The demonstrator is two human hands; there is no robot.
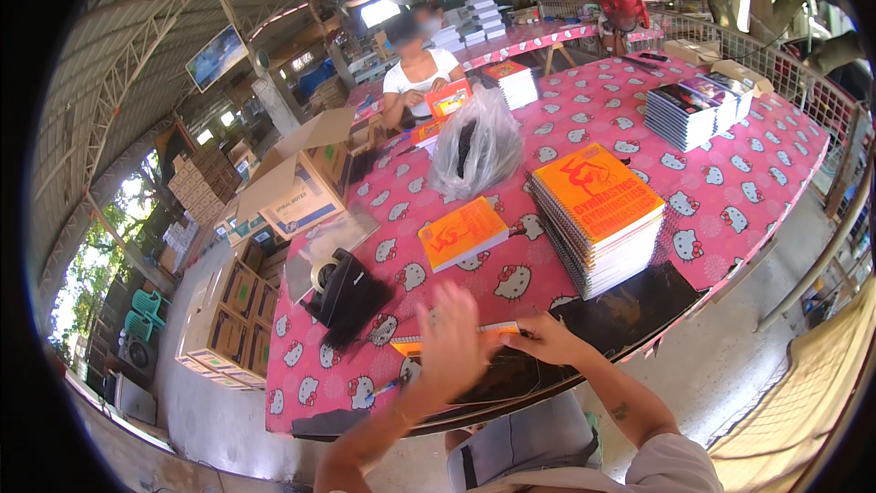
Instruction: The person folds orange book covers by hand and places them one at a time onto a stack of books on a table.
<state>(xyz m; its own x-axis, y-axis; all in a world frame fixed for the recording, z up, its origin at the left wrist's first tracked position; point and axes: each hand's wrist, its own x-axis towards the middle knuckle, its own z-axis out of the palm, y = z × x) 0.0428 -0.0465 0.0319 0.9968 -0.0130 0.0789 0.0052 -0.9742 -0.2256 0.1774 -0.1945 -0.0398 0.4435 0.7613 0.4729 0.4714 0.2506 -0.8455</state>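
Head view: at the near edge of the table [306, 370], the right hand [542, 340], fingers curled, grips an orange notebook [407, 345]; the blurred left hand [452, 342] crosses it, fingers straightened, contact indeterminable.

Pale short sleeve [673, 467], forearm tattoo [620, 411]

Blk plastic tape dispenser [339, 290] nr L edge of pink patterned table [584, 117]. Stack of dark-covered, white-paged bks [684, 117] twd far R edge; flat blk phone-like slab [653, 57] nr far edge. Off table: brown cardboard boxes [224, 321] past L edge, green plastic chairs [139, 325] beyond; red round fan [621, 6] past far edge.
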